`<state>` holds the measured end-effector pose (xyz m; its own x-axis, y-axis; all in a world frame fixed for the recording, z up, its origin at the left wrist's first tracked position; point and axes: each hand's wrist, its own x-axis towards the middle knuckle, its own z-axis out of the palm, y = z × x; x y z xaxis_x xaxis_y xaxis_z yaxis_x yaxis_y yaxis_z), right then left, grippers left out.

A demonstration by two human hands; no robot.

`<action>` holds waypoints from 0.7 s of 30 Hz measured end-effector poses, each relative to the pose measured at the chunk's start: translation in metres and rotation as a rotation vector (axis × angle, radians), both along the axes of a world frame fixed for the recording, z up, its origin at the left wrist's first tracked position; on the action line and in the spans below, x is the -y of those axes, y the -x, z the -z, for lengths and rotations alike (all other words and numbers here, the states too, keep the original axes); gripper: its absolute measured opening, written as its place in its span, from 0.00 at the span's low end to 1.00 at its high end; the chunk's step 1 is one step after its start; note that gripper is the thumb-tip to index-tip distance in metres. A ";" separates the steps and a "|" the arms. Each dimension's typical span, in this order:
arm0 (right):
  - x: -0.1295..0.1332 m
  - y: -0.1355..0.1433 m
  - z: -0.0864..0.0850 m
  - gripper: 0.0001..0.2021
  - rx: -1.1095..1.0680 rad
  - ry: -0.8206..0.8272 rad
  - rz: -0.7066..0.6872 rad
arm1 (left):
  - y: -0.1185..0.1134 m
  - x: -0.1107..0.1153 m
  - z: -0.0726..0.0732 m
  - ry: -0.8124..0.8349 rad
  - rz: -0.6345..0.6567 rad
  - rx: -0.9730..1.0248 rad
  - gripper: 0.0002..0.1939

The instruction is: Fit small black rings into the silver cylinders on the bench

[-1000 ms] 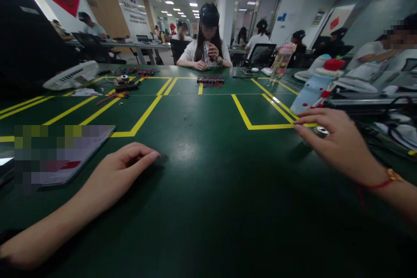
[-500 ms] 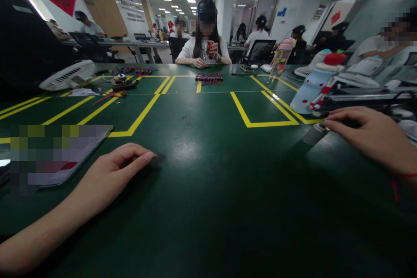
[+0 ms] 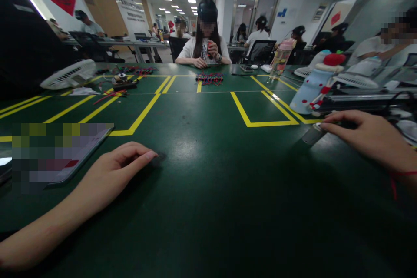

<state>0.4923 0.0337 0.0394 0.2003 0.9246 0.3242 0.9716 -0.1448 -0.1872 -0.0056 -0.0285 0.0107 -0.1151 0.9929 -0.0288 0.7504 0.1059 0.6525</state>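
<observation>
Shifted rightward since a second ago with the right hand (image 3: 366,132), baring to view a small grey metallic cylinder (image 3: 312,137). Little changed over at the left hand (image 3: 120,163). Located now at the right of the dark green, yellow-taped bench (image 3: 211,208), just in front of a light-blue, red-dotted bottle with a red top (image 3: 302,95). Pinched near its upper end in the right grip, between thumb and forefinger. Released at the left grip: loosely curled, holding nothing visible, resting beside a flat grey tablet-like slab (image 3: 83,154). In hand, by judgement: taking hold of the cylinder. Calling next, most likely, for a steady fingertip pinch, kept away from the bottle. Hidden: the remaining right fingers and the left palm. Hard to tell standing from lifted. Cut off: everything past the right wrist. Masked by pixelation: much of the slab. Unclear: a dark smudge (image 3: 162,157) by the left fingertips, shadow or stain.
</observation>
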 end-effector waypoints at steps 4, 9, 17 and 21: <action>0.002 0.004 -0.001 0.22 -0.021 -0.017 0.021 | 0.002 -0.001 0.004 -0.009 -0.002 0.017 0.16; 0.002 0.003 -0.001 0.19 -0.037 0.002 -0.012 | 0.004 -0.001 0.002 0.038 0.030 0.025 0.17; 0.003 0.008 -0.004 0.21 -0.123 0.017 0.047 | 0.003 0.000 0.005 -0.017 0.025 0.015 0.17; 0.003 0.009 -0.005 0.19 -0.238 0.064 0.056 | 0.015 -0.004 0.011 0.026 0.065 0.006 0.19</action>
